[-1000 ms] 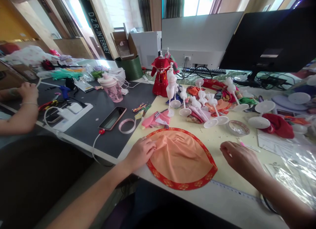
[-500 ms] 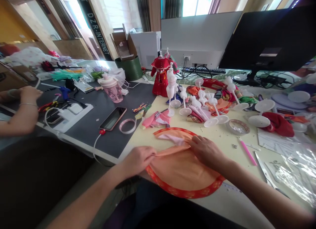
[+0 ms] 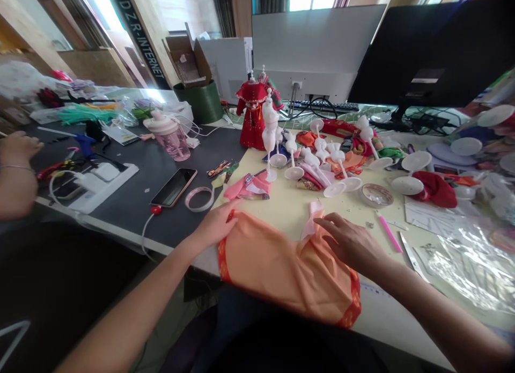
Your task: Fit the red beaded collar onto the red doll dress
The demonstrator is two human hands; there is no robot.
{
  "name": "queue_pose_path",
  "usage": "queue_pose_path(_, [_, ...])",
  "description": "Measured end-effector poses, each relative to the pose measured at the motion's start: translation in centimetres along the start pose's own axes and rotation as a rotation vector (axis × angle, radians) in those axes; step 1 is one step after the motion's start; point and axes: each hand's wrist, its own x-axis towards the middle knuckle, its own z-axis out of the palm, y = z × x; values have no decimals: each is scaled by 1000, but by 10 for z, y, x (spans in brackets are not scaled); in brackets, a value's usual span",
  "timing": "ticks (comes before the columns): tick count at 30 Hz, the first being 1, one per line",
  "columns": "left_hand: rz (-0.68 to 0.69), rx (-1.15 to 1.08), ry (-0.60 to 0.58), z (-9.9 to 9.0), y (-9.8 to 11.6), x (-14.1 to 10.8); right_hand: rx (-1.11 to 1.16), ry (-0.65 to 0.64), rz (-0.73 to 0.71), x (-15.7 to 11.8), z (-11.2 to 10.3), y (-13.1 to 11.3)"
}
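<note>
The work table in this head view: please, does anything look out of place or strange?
Yes: one white plastic doll stand lies toppled on the cream work mat, its pole slanting, while the white doll stand nearby stands upright.

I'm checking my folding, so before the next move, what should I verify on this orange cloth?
1. Left hand on the red trim: ok.
2. Right hand flat on the orange cloth: ok.
3. Pink lining tucked inside the fold: not ok, it pokes out at the far side.
4. Cloth clear of the table's front edge: not ok, it seems to overhang.
5. Trim ends lined up: cannot tell, the fold hides them.
</note>
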Motion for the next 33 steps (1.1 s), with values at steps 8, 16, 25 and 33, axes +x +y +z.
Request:
queue_pose_path(8, [-22, -111, 186, -16, 20, 11, 334, 139, 232, 44, -6, 6])
queue_pose_path(16, [-66, -152, 228, 3, 6, 29, 269, 340, 147, 63, -14, -1])
queue_pose_path(25, [-150, -425, 188, 11, -12, 8, 354, -107, -388, -9, -3, -58])
queue_pose_path(33, [-187, -297, 114, -4, -7, -28, 316, -46, -168, -54, -16, 0])
